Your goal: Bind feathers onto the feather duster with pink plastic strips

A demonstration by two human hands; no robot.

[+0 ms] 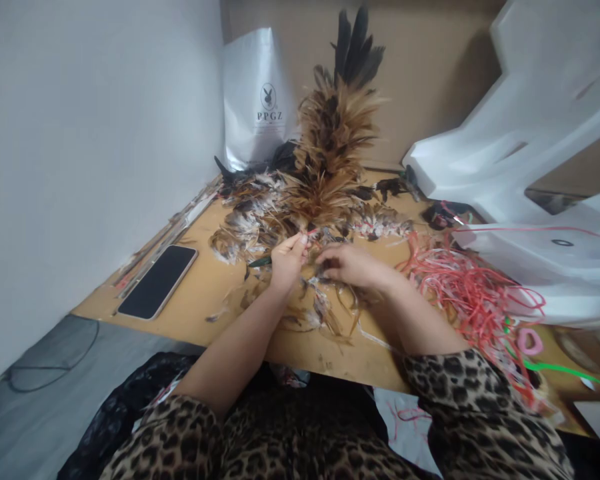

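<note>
My left hand point(289, 260) is pinched closed, thumb against fingers, over the middle of the table. A dark green feather point(261, 262) juts out to the left from behind it, and a bit of red strip point(311, 233) shows at its fingertips. Close by on the right, my right hand point(347, 265) has its fingers loosely curled and apart, with nothing visible between them. Loose brown feathers point(323, 310) lie below both hands. Just beyond them rises a large plume of brown and golden feathers point(335, 140), topped by long black ones point(355, 47).
A phone point(157, 281) lies on the wooden table point(200, 310) at left. Piles of whitish-brown feathers point(253, 220) flank the plume. A silver bag point(255, 93) stands behind. At right are tangled red strips point(470, 287), a pink ring point(530, 341) and a large white moulded piece point(505, 153).
</note>
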